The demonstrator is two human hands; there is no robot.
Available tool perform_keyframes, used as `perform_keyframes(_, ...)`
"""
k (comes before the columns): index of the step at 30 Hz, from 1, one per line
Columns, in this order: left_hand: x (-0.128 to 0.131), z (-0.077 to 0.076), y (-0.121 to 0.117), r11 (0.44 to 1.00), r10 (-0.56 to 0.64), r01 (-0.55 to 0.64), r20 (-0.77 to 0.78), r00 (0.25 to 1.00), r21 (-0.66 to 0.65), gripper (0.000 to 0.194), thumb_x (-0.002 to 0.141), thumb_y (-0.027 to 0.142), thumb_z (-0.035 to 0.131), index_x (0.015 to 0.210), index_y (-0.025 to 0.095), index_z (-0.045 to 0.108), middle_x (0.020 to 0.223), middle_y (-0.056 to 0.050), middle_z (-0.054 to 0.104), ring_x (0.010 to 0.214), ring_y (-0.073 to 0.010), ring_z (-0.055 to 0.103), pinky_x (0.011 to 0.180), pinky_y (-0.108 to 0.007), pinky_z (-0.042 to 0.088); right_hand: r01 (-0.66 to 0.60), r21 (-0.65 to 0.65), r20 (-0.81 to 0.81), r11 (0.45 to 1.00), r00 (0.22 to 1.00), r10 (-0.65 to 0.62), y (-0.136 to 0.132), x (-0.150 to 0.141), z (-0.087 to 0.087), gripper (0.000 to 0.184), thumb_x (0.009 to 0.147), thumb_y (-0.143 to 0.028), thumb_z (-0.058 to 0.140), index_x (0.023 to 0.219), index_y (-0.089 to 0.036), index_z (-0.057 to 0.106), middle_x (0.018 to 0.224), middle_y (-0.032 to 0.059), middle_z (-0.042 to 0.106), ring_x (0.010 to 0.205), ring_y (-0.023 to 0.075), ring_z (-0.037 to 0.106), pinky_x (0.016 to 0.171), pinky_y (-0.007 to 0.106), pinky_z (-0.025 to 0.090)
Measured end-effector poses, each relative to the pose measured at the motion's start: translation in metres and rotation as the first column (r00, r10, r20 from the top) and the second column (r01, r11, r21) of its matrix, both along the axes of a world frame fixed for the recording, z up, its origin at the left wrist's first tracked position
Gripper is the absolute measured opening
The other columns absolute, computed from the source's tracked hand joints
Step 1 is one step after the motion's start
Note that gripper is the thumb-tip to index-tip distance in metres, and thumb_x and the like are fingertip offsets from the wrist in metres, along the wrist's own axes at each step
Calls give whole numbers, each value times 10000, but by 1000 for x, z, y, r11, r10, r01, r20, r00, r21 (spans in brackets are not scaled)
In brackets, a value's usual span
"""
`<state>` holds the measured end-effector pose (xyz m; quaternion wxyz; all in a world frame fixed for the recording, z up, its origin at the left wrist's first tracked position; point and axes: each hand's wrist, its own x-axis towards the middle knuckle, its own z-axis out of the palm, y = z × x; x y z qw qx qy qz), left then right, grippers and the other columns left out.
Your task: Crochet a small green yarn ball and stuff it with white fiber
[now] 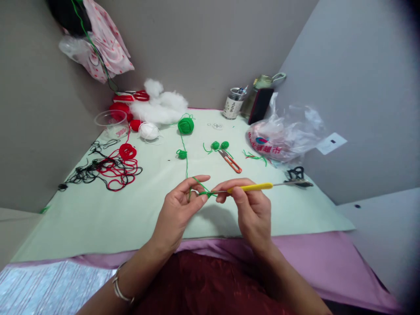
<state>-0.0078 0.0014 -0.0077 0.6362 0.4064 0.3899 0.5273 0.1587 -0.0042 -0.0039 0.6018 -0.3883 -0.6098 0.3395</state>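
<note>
My left hand (pixel 180 209) pinches a small green crochet piece (pixel 205 193), with green yarn (pixel 185 153) looped over its forefinger and running back to a green yarn ball (pixel 185 125). My right hand (pixel 250 205) grips a yellow-handled crochet hook (pixel 252 187), its metal tip in the green piece. Both hands hover above the near part of a pale green mat (pixel 98 218).
On the mat lie orange snips (pixel 231 161), small green crocheted bits (pixel 219 145), tangled red and black yarn (pixel 108 168), a white ball (pixel 148 130), white stuffing (pixel 162 107), a clear cup (pixel 110 122), a jar (pixel 233 103), a plastic bag (pixel 282 135) and black scissors (pixel 297 176).
</note>
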Motion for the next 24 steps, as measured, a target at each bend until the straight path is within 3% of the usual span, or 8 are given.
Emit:
perform_keyframes(4, 5, 3, -5, 994, 102, -99, -92, 990, 39, 327, 810, 209, 831, 1131, 258, 791, 806, 41, 604, 689, -76, 479, 719, -196, 418, 24, 321, 329, 947, 935, -135, -4, -3, -5, 233, 1051, -130, 516, 1154, -222, 704, 981, 62, 755, 846, 165, 707, 761, 318, 594)
perform_keyframes(6, 8, 4, -5, 996, 94, -94, -38, 995, 3, 410, 780, 224, 863, 1178, 247, 770, 800, 38, 628, 715, -85, 521, 722, -193, 434, 31, 480, 431, 877, 862, -266, -5, -6, -11, 258, 1015, -98, 570, 1200, -214, 708, 1013, 93, 751, 910, 196, 709, 771, 339, 600)
perform_keyframes(8, 8, 4, -3, 995, 8, 1, 99, 995, -96, 491, 764, 257, 882, 1236, 229, 749, 809, 25, 655, 747, -95, 566, 736, -196, 457, 55, 567, 449, 822, 816, -364, -4, -8, -15, 286, 977, -77, 632, 1204, -217, 734, 1044, 109, 743, 938, 208, 711, 759, 331, 600)
perform_keyframes(10, 6, 4, 1, 971, -71, 124, 247, 966, -204, 501, 771, 267, 878, 1251, 194, 754, 715, 48, 612, 617, -58, 507, 746, -203, 478, 94, 529, 384, 843, 860, -336, -2, -8, -16, 283, 975, -78, 634, 1180, -232, 753, 1032, 94, 743, 926, 201, 713, 751, 321, 598)
perform_keyframes(13, 1, 5, 7, 952, -65, 160, 336, 940, -261, 438, 781, 222, 861, 1208, 166, 785, 611, 106, 492, 457, -2, 267, 754, -210, 496, 126, 272, 131, 954, 977, -166, 0, -5, -11, 237, 1032, -134, 558, 1095, -245, 757, 927, 43, 734, 795, 164, 688, 703, 310, 582)
perform_keyframes(17, 2, 6, 6, 975, -74, 123, 253, 965, -185, 413, 769, 227, 867, 1176, 206, 799, 846, 15, 653, 689, -66, 528, 749, -199, 458, 11, 35, -52, 999, 999, -9, 4, -3, -3, 201, 1048, -249, 574, 998, -229, 767, 902, 31, 728, 713, 146, 658, 658, 301, 562)
perform_keyframes(20, 6, 5, 2, 991, -50, 70, 164, 985, -116, 400, 790, 252, 866, 1183, 231, 794, 874, 8, 677, 801, -103, 565, 814, -216, 448, 12, 38, 14, 999, 1000, -13, 4, -5, -4, 202, 1041, -214, 581, 1016, -246, 779, 912, 27, 746, 721, 144, 665, 671, 296, 566)
perform_keyframes(24, 9, 3, 0, 990, -25, 52, 196, 980, -133, 447, 777, 256, 878, 1212, 226, 778, 846, 6, 700, 775, -116, 575, 811, -238, 457, 77, 307, 260, 949, 952, -161, -1, -7, -11, 288, 982, -102, 634, 1141, -290, 783, 1043, 61, 767, 913, 197, 717, 778, 337, 592)
